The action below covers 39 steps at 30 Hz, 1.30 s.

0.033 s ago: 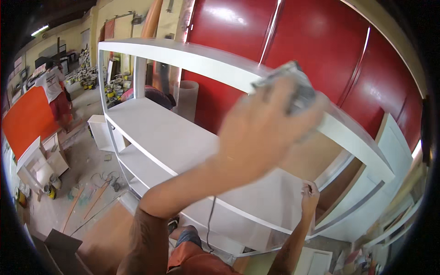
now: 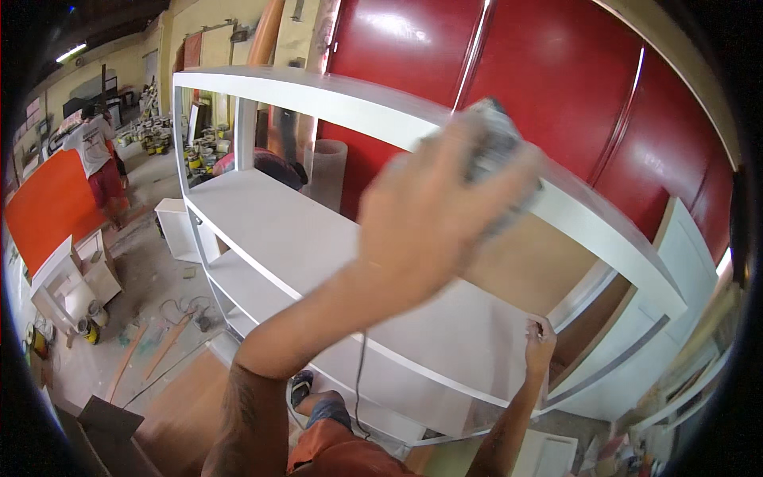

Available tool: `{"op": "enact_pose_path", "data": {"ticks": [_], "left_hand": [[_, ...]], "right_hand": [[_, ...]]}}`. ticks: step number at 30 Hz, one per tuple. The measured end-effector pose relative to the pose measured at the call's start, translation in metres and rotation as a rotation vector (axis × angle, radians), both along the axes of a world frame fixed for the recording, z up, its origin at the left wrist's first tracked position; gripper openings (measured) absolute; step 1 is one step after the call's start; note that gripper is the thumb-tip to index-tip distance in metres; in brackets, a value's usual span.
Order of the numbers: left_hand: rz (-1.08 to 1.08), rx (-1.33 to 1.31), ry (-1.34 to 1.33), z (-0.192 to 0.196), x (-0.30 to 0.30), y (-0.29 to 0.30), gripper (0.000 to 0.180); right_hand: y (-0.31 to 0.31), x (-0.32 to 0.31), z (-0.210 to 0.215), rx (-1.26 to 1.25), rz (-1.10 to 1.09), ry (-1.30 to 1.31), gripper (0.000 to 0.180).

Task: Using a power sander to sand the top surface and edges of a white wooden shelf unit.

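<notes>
The left hand [image 2: 425, 203] is gripping a grey block [image 2: 499, 139] at the white rail [image 2: 342, 94], upper centre of the picture; blur is obscuring contact. The right hand [image 2: 540, 343] is resting near the shelf [image 2: 469, 342], lower right; its grip cannot be determined. Caution: tilting the block would be risking a scored rail; slack fingers, a drop.

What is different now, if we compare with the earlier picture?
The left hand has moved slightly left along the white top rail, carrying the grey pad. Nothing was newly grasped or released. The right hand stays near the right end of the shelf unit, which looks unmoved.
</notes>
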<state>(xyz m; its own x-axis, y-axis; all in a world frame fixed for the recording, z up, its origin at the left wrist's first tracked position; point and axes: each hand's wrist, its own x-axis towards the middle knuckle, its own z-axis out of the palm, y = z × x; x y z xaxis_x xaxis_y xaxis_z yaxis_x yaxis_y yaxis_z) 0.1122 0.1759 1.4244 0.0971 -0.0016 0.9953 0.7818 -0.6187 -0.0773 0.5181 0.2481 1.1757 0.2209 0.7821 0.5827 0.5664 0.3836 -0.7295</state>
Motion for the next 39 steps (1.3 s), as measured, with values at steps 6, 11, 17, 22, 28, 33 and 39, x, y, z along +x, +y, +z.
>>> {"op": "enact_pose_path", "data": {"ticks": [6,11,17,22,28,33,39], "left_hand": [[0.151,-0.073,-0.208,-0.008,-0.092,0.011,0.069],[0.173,-0.126,-0.316,-0.009,-0.128,0.019,0.069],[0.328,-0.096,-0.51,0.002,-0.128,0.023,0.063],[0.259,0.028,-0.379,-0.003,-0.066,0.017,0.057],[-0.003,-0.025,0.029,-0.01,0.003,-0.012,0.042],[-0.02,0.091,0.072,-0.014,-0.007,-0.007,0.033],[0.154,-0.02,-0.178,-0.024,-0.11,0.016,0.064]], "right_hand": [[0.008,0.054,-0.007,-0.024,-0.061,-0.1,0.014],[-0.011,0.102,-0.009,-0.041,-0.169,-0.269,0.016],[-0.036,0.152,-0.045,-0.222,-0.476,-0.415,0.031],[-0.01,0.157,-0.068,-0.536,-0.622,-0.462,0.056],[-0.016,0.156,-0.111,-0.822,-0.466,-0.599,0.062],[-0.023,0.152,-0.129,-0.807,-0.702,-0.489,0.058],[-0.025,0.147,-0.128,-0.845,-0.733,-0.645,0.046]]}}
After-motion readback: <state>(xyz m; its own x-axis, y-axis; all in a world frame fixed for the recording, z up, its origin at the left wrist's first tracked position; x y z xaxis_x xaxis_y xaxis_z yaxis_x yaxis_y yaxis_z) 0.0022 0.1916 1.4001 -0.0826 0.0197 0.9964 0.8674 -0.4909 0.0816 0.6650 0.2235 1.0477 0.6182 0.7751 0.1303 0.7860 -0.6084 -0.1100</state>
